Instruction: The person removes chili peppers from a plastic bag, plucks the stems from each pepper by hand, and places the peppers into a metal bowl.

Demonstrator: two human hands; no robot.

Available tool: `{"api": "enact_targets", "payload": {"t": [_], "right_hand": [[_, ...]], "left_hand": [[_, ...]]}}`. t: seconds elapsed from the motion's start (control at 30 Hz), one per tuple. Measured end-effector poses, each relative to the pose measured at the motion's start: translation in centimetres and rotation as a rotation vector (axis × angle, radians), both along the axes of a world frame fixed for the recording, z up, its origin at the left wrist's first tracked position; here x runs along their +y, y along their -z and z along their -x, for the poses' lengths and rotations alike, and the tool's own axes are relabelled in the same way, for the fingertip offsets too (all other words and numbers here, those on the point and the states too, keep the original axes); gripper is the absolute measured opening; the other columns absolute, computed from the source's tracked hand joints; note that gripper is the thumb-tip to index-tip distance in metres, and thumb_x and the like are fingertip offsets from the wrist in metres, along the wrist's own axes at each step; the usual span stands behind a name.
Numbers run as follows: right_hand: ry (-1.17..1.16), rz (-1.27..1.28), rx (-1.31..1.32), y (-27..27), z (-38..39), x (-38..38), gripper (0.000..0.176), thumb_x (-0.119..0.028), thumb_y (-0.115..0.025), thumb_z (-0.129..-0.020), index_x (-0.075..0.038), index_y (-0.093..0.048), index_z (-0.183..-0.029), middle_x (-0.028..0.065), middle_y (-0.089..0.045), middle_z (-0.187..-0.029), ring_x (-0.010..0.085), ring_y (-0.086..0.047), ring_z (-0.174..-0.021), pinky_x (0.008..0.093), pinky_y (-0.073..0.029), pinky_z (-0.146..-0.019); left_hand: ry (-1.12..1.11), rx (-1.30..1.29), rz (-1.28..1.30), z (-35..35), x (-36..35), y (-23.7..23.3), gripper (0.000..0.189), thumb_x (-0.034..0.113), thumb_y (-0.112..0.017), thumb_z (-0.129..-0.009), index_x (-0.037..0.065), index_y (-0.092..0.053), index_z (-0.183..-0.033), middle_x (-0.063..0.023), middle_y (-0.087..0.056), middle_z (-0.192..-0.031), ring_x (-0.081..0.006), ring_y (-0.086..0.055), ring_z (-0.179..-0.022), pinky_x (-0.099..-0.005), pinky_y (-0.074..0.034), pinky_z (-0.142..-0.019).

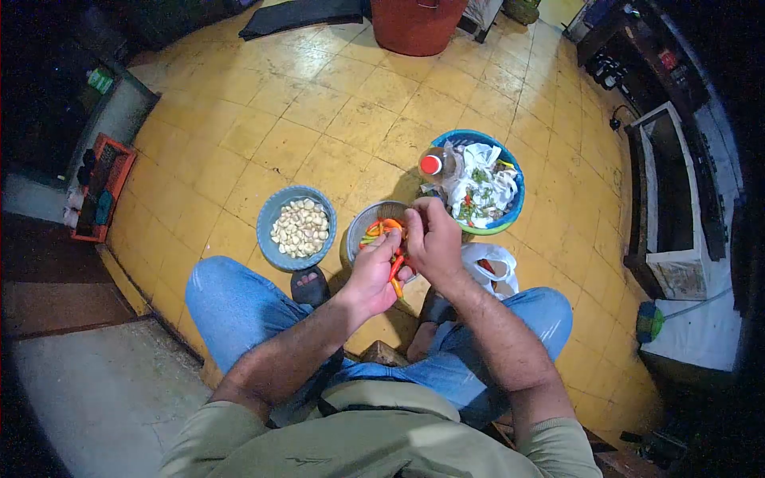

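Observation:
My left hand (377, 276) is closed around several red and orange chili peppers (396, 269), whose tips stick out below the fingers. Close beside it, my right hand (435, 241) has its thumb and fingers pinched together; whatever is between them is hidden. Beneath both hands stands a metal mesh strainer (353, 237) with more red, orange and green chilies in it, partly covered by the hands. To its left, a blue-grey bowl (264, 240) holds many pale peeled cloves (300, 229) that look like garlic.
A blue basin (519, 187) with white plastic, green stems and scraps lies ahead right, a red-capped bottle (431, 165) at its edge. A white plastic bag (502, 259) is by my right foot. Farther off are a red tub (414, 28) and an orange crate (119, 179).

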State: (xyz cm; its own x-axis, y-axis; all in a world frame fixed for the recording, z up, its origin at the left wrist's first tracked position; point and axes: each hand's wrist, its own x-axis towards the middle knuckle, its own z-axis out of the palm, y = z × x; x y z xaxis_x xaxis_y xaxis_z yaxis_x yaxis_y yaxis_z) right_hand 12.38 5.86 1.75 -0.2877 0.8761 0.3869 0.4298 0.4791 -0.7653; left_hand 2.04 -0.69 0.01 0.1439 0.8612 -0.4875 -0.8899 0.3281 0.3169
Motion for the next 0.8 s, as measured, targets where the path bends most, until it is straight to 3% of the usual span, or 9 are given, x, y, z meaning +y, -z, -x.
{"api": "enact_targets", "payload": {"t": [0.17,0.23,0.27,0.4,0.53,0.67,0.7,0.77,0.8], "right_hand": [[0.038,0.071,0.078,0.6,0.0,0.6,0.008,-0.007,-0.059,-0.09,0.0,-0.055,-0.091,0.0103,-0.059,-0.069,0.0144,-0.057,-0.059,0.0302,-0.047,-0.056],[0.112,0.104,0.12,0.2,-0.5,1.4,0.011,-0.01,-0.062,-0.087,0.0,-0.057,-0.087,0.0163,-0.063,-0.074,0.027,-0.064,-0.065,0.0367,-0.05,-0.059],[0.109,0.105,0.119,-0.2,-1.0,2.1,0.011,-0.01,-0.062,-0.087,0.0,-0.057,-0.087,0.0163,-0.063,-0.074,0.027,-0.064,-0.065,0.0367,-0.05,-0.059],[0.338,0.141,0.047,-2.1,-4.6,6.4,0.02,-0.016,-0.069,-0.084,-0.001,-0.059,-0.078,0.0094,-0.061,-0.064,0.0145,-0.057,-0.057,0.0303,-0.046,-0.055],[0.398,0.106,-0.077,-2.8,-6.2,6.9,0.021,-0.018,-0.07,-0.084,-0.001,-0.06,-0.077,0.0068,-0.06,-0.063,0.0125,-0.054,-0.055,0.0289,-0.045,-0.053],[-0.293,0.358,0.031,-4.0,-4.3,3.5,0.011,-0.008,-0.069,-0.083,-0.002,-0.065,-0.091,0.0055,-0.061,-0.077,0.0125,-0.055,-0.067,0.0278,-0.046,-0.062],[-0.291,0.359,0.033,-3.9,-3.9,2.8,0.011,-0.008,-0.069,-0.083,-0.002,-0.065,-0.091,0.0055,-0.061,-0.077,0.0125,-0.055,-0.067,0.0278,-0.046,-0.062],[-0.598,0.07,-0.162,-3.6,-3.3,2.0,0.022,-0.006,-0.071,-0.077,-0.006,-0.067,-0.099,0.0084,-0.061,-0.082,0.0218,-0.058,-0.074,0.0336,-0.047,-0.067],[-0.597,0.069,-0.161,-3.6,-3.2,1.8,0.022,-0.006,-0.071,-0.077,-0.006,-0.067,-0.099,0.0084,-0.061,-0.082,0.0218,-0.058,-0.074,0.0336,-0.047,-0.067]], "left_hand": [[0.002,0.014,0.064,0.1,0.0,0.3,0.021,0.029,-0.045,-0.101,0.011,-0.053,-0.108,-0.0022,-0.056,-0.087,-0.0117,-0.05,-0.065,-0.0239,-0.039,-0.048],[-0.017,0.034,0.122,0.1,-0.1,-0.3,0.027,0.032,-0.049,-0.099,0.009,-0.053,-0.114,-0.0013,-0.055,-0.088,-0.0094,-0.048,-0.065,-0.0212,-0.039,-0.049],[-0.019,0.033,0.123,0.1,-0.1,-0.3,0.027,0.032,-0.049,-0.099,0.009,-0.053,-0.114,-0.0013,-0.055,-0.088,-0.0094,-0.048,-0.065,-0.0212,-0.039,-0.049],[-0.026,0.035,0.126,0.2,-0.1,-0.3,0.028,0.032,-0.049,-0.099,0.008,-0.054,-0.113,-0.0031,-0.053,-0.092,-0.0107,-0.049,-0.068,-0.021,-0.04,-0.049],[-0.042,0.036,0.148,0.1,0.1,-0.3,0.028,0.032,-0.048,-0.099,0.008,-0.054,-0.113,-0.0033,-0.053,-0.091,-0.0117,-0.052,-0.07,-0.0216,-0.041,-0.049],[-0.044,0.029,0.126,0.2,0.0,0.2,0.029,0.032,-0.047,-0.1,0.008,-0.053,-0.113,-0.0028,-0.055,-0.092,-0.0121,-0.053,-0.071,-0.0218,-0.041,-0.049],[-0.031,0.059,0.105,0.3,0.0,0.4,0.031,0.034,-0.045,-0.1,0.007,-0.053,-0.113,-0.0037,-0.055,-0.09,-0.0131,-0.053,-0.071,-0.0231,-0.042,-0.05],[-0.017,0.092,0.083,0.4,0.0,0.6,0.033,0.036,-0.044,-0.101,0.007,-0.053,-0.112,-0.0046,-0.055,-0.088,-0.0141,-0.054,-0.071,-0.0244,-0.043,-0.051],[-0.021,0.094,0.094,0.5,0.0,0.2,0.034,0.037,-0.041,-0.101,0.007,-0.054,-0.112,-0.0038,-0.057,-0.091,-0.0133,-0.054,-0.071,-0.0234,-0.044,-0.053]]}}
